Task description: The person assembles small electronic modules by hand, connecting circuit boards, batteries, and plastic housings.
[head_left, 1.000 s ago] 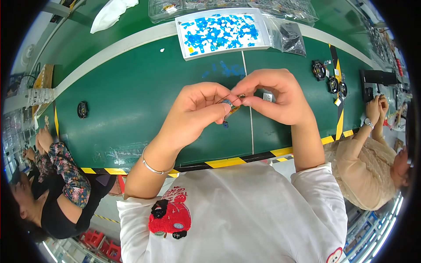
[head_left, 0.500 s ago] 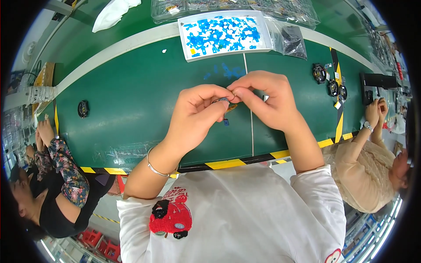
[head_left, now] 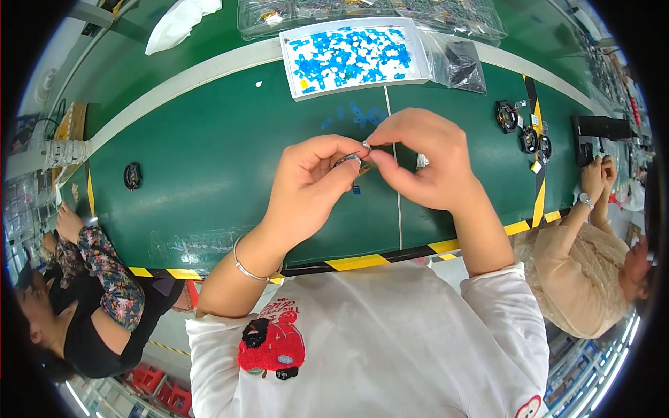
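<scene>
My left hand (head_left: pixel 310 182) pinches a small electronic part with a dark, speckled edge (head_left: pixel 346 159) between thumb and index finger. A bit of orange-yellow strip and a small blue tab (head_left: pixel 356 189) stick out below it. My right hand (head_left: pixel 428 157) meets the left fingertips above the table's middle. Its thumb and index finger are slightly apart around a tiny silvery piece (head_left: pixel 366 144), which seems to touch the index fingertip; the fingers partly hide it. A small whitish piece (head_left: pixel 422 160) shows beside the right palm.
Beyond my hands, a white box (head_left: pixel 287 70) holds many blue and white bits, with loose blue pieces (head_left: pixel 357 113) before it. A clear bag (head_left: pixel 465 66) adjoins it. Round black parts (head_left: pixel 506 116) lie right; another (head_left: pixel 132 175) lies left. Co-workers sit on both sides.
My right thumb has dropped away from the index fingertip, so the tiny silvery piece shows more. The left hand has hardly moved. The left co-worker's hand has shifted slightly.
</scene>
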